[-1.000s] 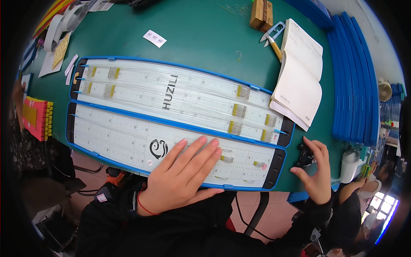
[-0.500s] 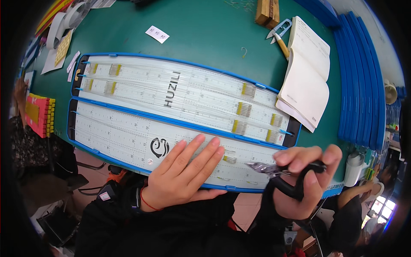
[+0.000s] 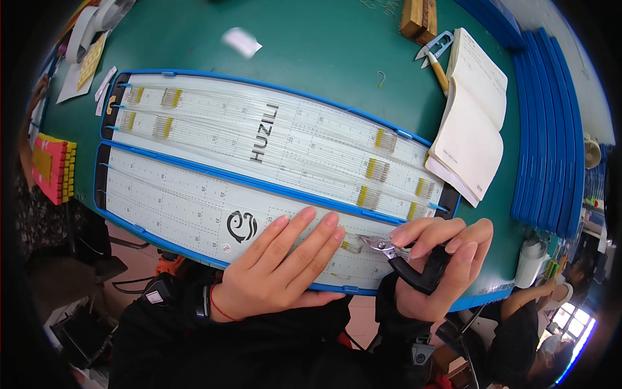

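A long, blue-rimmed fishing rig case (image 3: pixel 155 194) lies unfolded on the table, two halves side by side. Across the lower half my left hand (image 3: pixel 278 269) rests flat, its fingers stretched out. My right hand (image 3: pixel 459 275) grips a pair of cutting pliers (image 3: pixel 378 244) by their black handles. The metal jaws point left, low over the panel, close to a small cluster of fishing hooks (image 3: pixel 351 247) just beyond my left fingertips. Whether the jaws touch a hook or line is too small to tell. Fine lines and yellow-marked hook bundles (image 3: pixel 378 170) fill the upper half.
An open notebook (image 3: pixel 470 117) overlaps the case's far right corner. Behind it are thread snips (image 3: pixel 435 48) and a wooden block (image 3: pixel 419 21). A loose hook (image 3: pixel 381 79) and paper slip (image 3: pixel 241 43) lie beyond the case. Blue cases (image 3: pixel 547 136) stand at right; other people sit nearby.
My right hand has moved left and brought the pliers closer to the hooks, its fingers closing more around the handles. The left hand stays flat. The view has shifted slightly.
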`<action>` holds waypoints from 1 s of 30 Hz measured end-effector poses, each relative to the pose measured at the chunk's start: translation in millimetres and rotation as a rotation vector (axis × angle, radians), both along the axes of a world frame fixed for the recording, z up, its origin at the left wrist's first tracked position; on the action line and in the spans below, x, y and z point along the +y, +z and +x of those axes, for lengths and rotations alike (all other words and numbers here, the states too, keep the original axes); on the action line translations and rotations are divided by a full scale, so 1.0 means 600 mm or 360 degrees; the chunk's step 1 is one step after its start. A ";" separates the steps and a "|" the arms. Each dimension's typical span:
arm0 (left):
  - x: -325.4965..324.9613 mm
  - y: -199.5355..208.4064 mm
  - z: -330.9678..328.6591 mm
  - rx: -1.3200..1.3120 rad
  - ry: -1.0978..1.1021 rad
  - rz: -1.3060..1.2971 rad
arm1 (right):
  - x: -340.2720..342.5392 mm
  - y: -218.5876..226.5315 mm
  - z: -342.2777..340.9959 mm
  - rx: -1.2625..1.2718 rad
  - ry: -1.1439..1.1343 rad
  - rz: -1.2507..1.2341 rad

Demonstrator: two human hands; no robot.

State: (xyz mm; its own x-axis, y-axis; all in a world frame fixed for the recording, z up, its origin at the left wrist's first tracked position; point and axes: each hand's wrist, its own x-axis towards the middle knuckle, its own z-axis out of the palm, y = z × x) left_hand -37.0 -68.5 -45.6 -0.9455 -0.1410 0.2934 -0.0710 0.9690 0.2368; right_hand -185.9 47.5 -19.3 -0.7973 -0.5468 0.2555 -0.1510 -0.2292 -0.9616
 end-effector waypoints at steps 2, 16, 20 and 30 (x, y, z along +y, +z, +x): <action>-0.003 0.017 0.000 -0.0068 0.0034 0.0292 | -0.004 0.003 0.005 -0.0046 -0.0001 -0.0096; -0.085 0.117 0.016 0.0281 -0.0358 0.0746 | 0.072 0.128 -0.030 0.0413 -0.0382 0.1079; -0.138 0.148 0.001 0.0238 -0.0325 0.1123 | 0.139 0.062 -0.135 0.0887 -0.0289 0.1724; -0.229 0.128 -0.098 -0.0039 -0.0257 0.2285 | -0.125 -0.007 -0.353 0.1503 0.0269 0.0998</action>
State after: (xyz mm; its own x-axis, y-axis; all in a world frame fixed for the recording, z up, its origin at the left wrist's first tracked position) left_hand -96.0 -206.1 31.4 -0.9819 -0.1877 -0.0233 -0.0041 -0.1021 0.9948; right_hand -397.7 -27.7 -23.3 -0.3361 -0.8714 0.3574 -0.8864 0.1644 -0.4327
